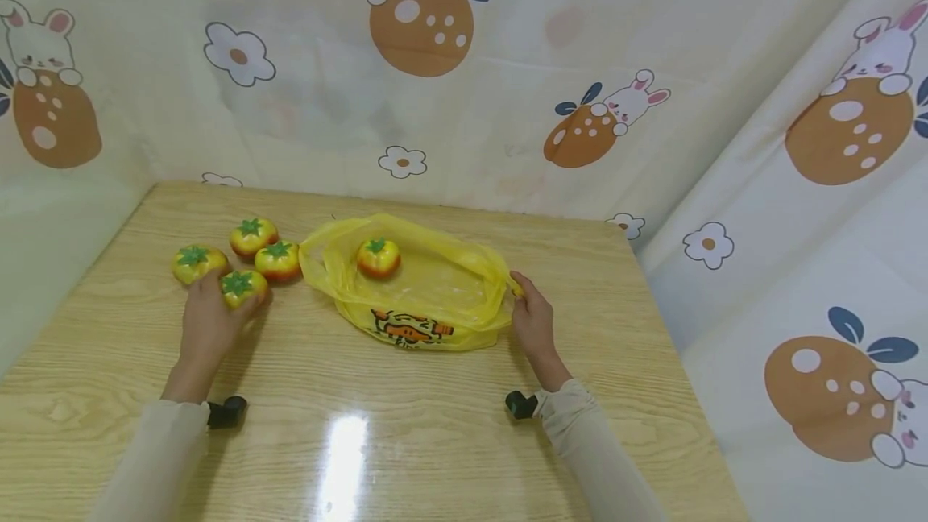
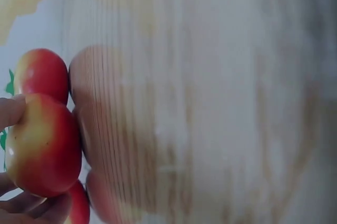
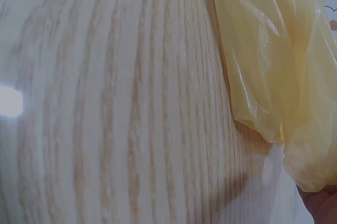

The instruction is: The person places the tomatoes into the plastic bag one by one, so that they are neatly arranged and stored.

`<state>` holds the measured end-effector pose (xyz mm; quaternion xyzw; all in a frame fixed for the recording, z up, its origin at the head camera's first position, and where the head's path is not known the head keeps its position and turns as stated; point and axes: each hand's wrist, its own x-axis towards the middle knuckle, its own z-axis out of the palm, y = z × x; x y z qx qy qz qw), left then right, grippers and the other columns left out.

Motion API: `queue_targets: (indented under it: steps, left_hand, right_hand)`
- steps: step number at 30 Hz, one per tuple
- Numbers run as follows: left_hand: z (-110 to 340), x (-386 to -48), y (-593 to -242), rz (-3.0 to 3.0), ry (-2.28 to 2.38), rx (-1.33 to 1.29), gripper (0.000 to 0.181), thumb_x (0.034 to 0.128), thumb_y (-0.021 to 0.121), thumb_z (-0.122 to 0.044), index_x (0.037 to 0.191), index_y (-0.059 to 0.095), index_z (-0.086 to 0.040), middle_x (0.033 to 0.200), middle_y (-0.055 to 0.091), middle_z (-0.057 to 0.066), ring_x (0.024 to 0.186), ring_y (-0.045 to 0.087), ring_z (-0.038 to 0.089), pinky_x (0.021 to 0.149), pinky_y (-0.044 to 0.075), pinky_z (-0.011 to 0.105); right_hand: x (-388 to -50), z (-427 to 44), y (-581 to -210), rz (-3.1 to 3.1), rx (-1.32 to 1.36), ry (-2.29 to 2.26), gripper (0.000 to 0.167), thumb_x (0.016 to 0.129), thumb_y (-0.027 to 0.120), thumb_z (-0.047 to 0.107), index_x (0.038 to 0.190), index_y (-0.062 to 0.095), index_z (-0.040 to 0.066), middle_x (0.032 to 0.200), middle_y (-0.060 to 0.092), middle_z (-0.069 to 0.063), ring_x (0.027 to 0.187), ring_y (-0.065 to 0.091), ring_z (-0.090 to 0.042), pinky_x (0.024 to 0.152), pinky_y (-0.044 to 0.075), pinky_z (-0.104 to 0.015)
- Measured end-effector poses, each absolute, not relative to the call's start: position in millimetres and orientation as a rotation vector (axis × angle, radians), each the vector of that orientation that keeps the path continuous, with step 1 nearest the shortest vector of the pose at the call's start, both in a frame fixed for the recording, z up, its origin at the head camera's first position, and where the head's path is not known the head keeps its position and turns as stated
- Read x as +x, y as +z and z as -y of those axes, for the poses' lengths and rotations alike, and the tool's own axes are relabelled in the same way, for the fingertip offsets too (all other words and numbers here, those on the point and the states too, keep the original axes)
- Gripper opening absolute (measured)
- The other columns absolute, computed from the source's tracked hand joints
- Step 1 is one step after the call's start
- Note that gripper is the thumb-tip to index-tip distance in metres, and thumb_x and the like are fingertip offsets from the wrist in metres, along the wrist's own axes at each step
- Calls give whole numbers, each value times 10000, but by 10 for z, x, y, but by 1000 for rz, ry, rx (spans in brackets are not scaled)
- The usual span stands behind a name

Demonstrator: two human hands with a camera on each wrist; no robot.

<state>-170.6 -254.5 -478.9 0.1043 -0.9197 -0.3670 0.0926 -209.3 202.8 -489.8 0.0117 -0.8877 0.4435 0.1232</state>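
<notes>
Left grip (image 1: 210, 317) clasps one fruit (image 1: 242, 287) beside three others (image 1: 254, 238); right grip (image 1: 535, 319) pinches yellow bag (image 1: 467, 335).

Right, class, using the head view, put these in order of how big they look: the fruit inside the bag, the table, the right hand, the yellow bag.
Largest to smallest:
1. Table
2. Yellow bag
3. Right hand
4. Fruit inside the bag

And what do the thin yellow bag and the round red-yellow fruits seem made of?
The thin yellow bag: shiny plastic film, apparently, since it is translucent and wrinkled with bright streaks. The round red-yellow fruits: smooth and glossy, perhaps painted plastic or coated foam, judging by their highlights; the core is hidden.
</notes>
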Motion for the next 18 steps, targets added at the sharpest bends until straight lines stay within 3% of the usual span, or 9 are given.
queue_targets:
  steps: [2,12,18]
  left_hand:
    - [2548,-1714,-4800,2723,-1093,318,667,923,688,-239,1376,351,116,1354,367,419,1270,349,573,1043,303,665]
    - [2561,-1713,-4860,2666,-1122,317,688,867,756,-212,1353,410,128,1348,424,400,1268,376,566,1053,309,643]
    - [2569,-1727,-4858,2678,-1141,332,715,856,767,-198,1380,401,124,1366,417,393,1274,376,560,1053,313,644]
  right_hand:
    - [-2093,-2030,-4903,2589,35,1289,450,955,413,-75,1380,532,13,1353,580,-214,1110,581,-368,1035,434,-519]
    - [-2117,-2036,-4941,2593,16,1282,455,948,423,-78,1377,538,20,1357,580,-206,1046,574,-355,1013,447,-513]
    - [-2099,-2037,-4939,2611,20,1328,457,966,403,-70,1397,518,29,1399,547,-199,1212,547,-343,1076,405,-510]
